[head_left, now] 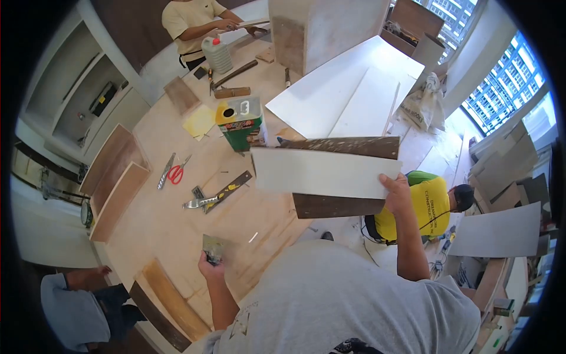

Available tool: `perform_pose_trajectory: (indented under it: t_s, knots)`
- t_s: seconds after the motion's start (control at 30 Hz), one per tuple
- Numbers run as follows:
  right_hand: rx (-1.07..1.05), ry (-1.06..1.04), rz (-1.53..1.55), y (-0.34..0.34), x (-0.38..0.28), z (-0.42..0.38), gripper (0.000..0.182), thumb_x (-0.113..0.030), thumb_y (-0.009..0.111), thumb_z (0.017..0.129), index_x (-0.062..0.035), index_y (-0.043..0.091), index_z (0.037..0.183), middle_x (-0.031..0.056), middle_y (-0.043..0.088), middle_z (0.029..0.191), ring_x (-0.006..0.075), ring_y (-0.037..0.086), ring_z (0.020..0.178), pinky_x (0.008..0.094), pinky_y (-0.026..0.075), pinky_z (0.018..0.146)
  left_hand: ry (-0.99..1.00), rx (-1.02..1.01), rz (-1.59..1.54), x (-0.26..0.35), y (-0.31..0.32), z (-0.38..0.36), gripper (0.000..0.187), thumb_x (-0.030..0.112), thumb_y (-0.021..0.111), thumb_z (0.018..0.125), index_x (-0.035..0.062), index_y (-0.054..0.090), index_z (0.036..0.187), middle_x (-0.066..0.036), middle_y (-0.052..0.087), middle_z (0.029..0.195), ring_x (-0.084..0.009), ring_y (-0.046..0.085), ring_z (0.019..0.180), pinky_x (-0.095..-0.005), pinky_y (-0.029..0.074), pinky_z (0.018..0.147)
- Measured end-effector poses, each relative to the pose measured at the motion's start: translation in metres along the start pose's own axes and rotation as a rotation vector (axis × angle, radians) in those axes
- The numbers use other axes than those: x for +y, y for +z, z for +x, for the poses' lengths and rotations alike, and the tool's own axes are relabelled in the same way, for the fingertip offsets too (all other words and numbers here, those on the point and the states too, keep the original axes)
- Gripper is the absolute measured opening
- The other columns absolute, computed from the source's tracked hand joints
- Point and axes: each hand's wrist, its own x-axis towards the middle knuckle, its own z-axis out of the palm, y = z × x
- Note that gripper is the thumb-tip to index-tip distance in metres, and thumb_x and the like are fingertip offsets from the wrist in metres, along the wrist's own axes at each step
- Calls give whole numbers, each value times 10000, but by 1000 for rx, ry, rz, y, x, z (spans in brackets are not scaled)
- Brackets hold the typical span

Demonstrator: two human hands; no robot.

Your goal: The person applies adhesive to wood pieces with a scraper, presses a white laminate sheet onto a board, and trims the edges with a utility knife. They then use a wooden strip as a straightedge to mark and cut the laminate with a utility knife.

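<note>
My right hand [398, 193] grips one end of a long white panel [324, 172], thumb on its upper face. Beneath the panel, dark brown boards [339, 206] stick out along both long sides. Low over the table, my left hand [211, 268] is closed around a small flat scraper [213, 248] with a smeared, greyish blade. Beyond the panel's left end stands a green and yellow metal can [240, 127] with an open round spout. A metal square [227, 192] and a clamp-like tool [199, 202] lie to the left of the panel.
Red-handled scissors [175, 173], a hammer [236, 72] and a white jug [217, 56] are on the wooden table [177, 227]. Large white sheets [354, 88] lie at the back. One person [191, 23] works across the table, another [424, 206] crouches at right, a third [76, 310] stands lower left.
</note>
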Motion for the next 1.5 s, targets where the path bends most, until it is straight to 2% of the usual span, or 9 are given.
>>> perform_pose_trajectory:
  t_s: [0.03, 0.13, 0.23, 0.43, 0.7, 1.03, 1.13, 1.27, 1.5]
  knots:
    - [-16, -20, 8, -21, 3, 7, 413, -98, 725, 881, 21, 598, 1255, 127, 684, 1195, 226, 674, 1049, 375, 532, 957, -35, -50, -1, -9, 5, -4, 292, 287, 501, 1014, 72, 625, 1168, -57, 692, 1113, -250, 674, 958, -425, 546, 754]
    - [80, -38, 225, -52, -4, 11, 396, -48, 642, 897, 48, 573, 1275, 146, 668, 1210, 263, 656, 1096, 385, 508, 997, -91, -133, 28, -51, 39, -30, 299, 289, 496, 1020, 72, 625, 1181, -62, 691, 1126, -262, 671, 980, -429, 540, 799]
    - [-3, 18, 434, -102, -1, 24, 482, -83, 633, 878, 7, 524, 1338, 141, 631, 1281, 293, 627, 1165, 445, 503, 1030, -131, -95, 82, -93, 75, -56, 323, 289, 487, 1023, 53, 615, 1202, -88, 689, 1154, -280, 668, 1017, -465, 536, 840]
    - [352, 50, 609, -183, 9, 44, 533, -111, 570, 835, -5, 522, 1355, 145, 608, 1327, 347, 589, 1219, 516, 433, 1105, -220, -111, 188, -163, 122, -92, 335, 284, 478, 1027, 30, 597, 1210, -112, 681, 1165, -311, 660, 1051, -518, 526, 908]
    - [581, -43, 795, -290, -15, 92, 513, -159, 540, 842, -24, 545, 1337, 148, 616, 1311, 367, 577, 1225, 523, 434, 1094, -235, -158, 172, -191, 126, -95, 301, 248, 518, 1012, 20, 600, 1191, -130, 683, 1158, -329, 648, 1087, -529, 507, 974]
    - [755, 30, 755, -251, -1, 129, 518, -141, 497, 881, -39, 517, 1388, 155, 572, 1400, 353, 549, 1288, 523, 386, 1149, -397, -347, 177, -212, 219, -69, 373, 268, 449, 1031, 27, 576, 1286, -140, 632, 1289, -350, 585, 1205, -546, 442, 1056]
    - [701, 95, 755, -227, -3, 140, 533, -134, 501, 874, -42, 503, 1399, 157, 567, 1405, 359, 542, 1295, 527, 382, 1153, -467, -236, 222, -214, 266, -76, 389, 269, 443, 1028, 1, 572, 1279, -152, 637, 1266, -355, 582, 1201, -562, 440, 1054]
    - [644, 105, 706, -232, 16, 170, 507, -122, 487, 881, -20, 504, 1377, 157, 578, 1372, 364, 562, 1257, 523, 416, 1118, -390, -374, 116, -240, 274, -39, 351, 210, 491, 1009, -25, 574, 1256, -164, 644, 1238, -343, 603, 1164, -515, 458, 1049]
    - [798, 185, 656, -230, 22, 257, 419, -109, 488, 893, 6, 552, 1290, 163, 596, 1321, 354, 594, 1194, 509, 472, 1057, -314, -287, 93, -246, 293, -28, 386, 232, 472, 1027, -18, 542, 1311, -171, 620, 1289, -348, 590, 1201, -513, 454, 1064]
